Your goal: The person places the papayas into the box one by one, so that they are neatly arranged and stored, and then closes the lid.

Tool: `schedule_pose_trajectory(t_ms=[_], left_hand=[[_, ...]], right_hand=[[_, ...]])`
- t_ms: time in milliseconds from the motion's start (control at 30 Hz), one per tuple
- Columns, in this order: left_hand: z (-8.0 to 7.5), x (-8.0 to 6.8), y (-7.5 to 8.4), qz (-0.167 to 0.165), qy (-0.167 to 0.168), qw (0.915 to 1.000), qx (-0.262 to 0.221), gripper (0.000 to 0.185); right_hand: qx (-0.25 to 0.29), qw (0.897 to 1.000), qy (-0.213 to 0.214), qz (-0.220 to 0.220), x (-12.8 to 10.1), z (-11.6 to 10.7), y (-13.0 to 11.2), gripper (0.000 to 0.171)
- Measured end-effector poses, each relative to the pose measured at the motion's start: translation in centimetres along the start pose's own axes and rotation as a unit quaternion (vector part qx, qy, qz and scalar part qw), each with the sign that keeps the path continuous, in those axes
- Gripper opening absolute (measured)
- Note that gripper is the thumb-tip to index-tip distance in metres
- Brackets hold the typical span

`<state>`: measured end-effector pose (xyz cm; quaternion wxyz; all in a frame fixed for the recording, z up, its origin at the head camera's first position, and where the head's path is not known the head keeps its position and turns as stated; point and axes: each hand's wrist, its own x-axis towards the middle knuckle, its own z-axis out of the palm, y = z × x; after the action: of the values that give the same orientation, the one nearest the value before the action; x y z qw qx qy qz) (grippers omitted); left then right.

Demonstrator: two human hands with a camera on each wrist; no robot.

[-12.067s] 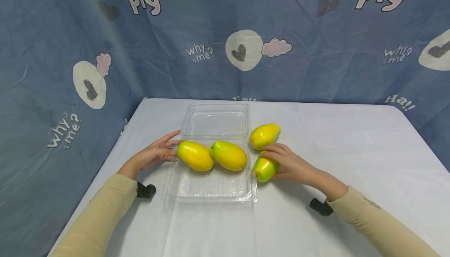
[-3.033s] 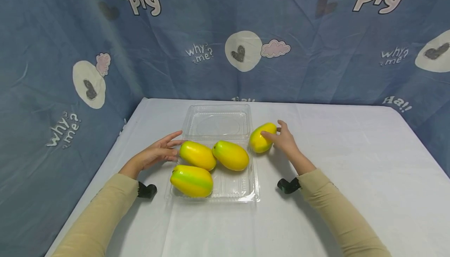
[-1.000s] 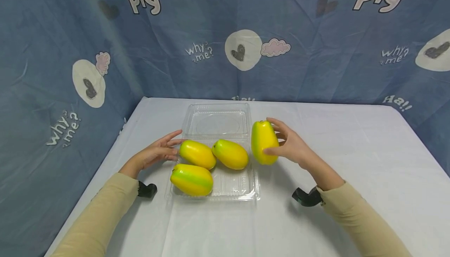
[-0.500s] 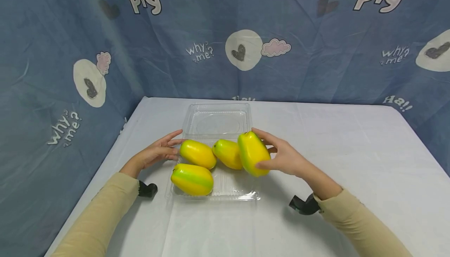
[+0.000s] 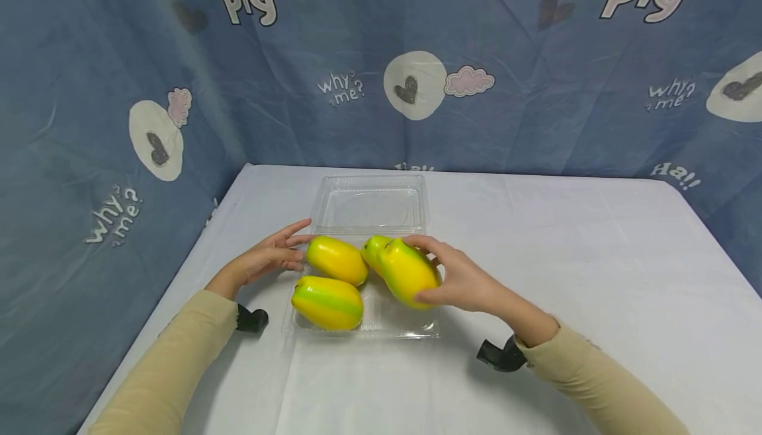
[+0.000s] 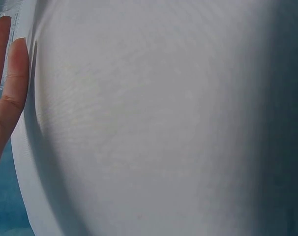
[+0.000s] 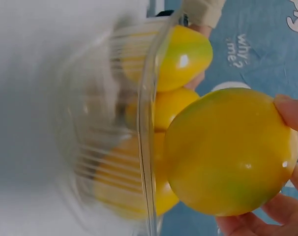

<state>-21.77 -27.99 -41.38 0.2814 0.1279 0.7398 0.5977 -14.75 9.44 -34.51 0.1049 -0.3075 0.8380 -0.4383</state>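
Note:
In the head view my right hand (image 5: 467, 279) grips a yellow-green papaya (image 5: 407, 273) by its right side, above the right part of a clear plastic container (image 5: 381, 329). Behind it, another papaya (image 5: 372, 248) is mostly hidden. Two more papayas lie in the left half, a rear papaya (image 5: 337, 260) and a front papaya (image 5: 327, 303). My left hand (image 5: 262, 263) is at the container's left edge, fingers extended, close to the rear papaya. The right wrist view shows the held papaya (image 7: 232, 152) above the container's rim (image 7: 146, 113), with fingertips and thumb around it.
The container's clear lid (image 5: 372, 203) lies folded back behind the base. A white cloth (image 5: 565, 256) covers the table. A blue printed curtain (image 5: 506, 131) hangs at the back and left. Black wrist mounts (image 5: 502, 355) stick out below the sleeves.
Since 12 seconds ago, one papaya has come to rest at the container's front left. My right hand has picked up another from the table and moved it left over the container. The left hand stays put.

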Motion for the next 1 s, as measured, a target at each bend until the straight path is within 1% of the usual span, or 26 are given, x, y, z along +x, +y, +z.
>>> schedule_pose_trajectory(t_ms=[133, 367, 433, 633, 833, 1000], left_hand=[[0.0, 0.0, 0.0, -0.004, 0.002, 1.0000, -0.001, 0.078], [0.0, 0.0, 0.0, -0.004, 0.001, 1.0000, 0.001, 0.079], [0.0, 0.0, 0.0, -0.003, 0.001, 1.0000, 0.002, 0.079], [0.0, 0.0, 0.0, -0.002, 0.003, 1.0000, 0.004, 0.079], [0.0, -0.1, 0.1, -0.003, 0.005, 1.0000, 0.004, 0.079], [0.0, -0.1, 0.1, -0.003, 0.005, 1.0000, 0.002, 0.080]], right_hand=[[-0.029, 1.000, -0.010, -0.006, 0.2, 0.7, -0.3, 0.072], [-0.070, 0.995, -0.022, -0.062, 0.7, 1.7, -0.2, 0.070], [-0.078, 0.994, -0.023, -0.070, 0.7, 2.0, -0.2, 0.069], [-0.113, 0.991, -0.034, -0.067, 0.7, 2.6, -0.1, 0.068], [-0.125, 0.988, -0.055, -0.067, 0.8, 3.3, 0.3, 0.069], [-0.140, 0.985, -0.063, -0.080, 0.8, 3.6, 0.6, 0.070]])
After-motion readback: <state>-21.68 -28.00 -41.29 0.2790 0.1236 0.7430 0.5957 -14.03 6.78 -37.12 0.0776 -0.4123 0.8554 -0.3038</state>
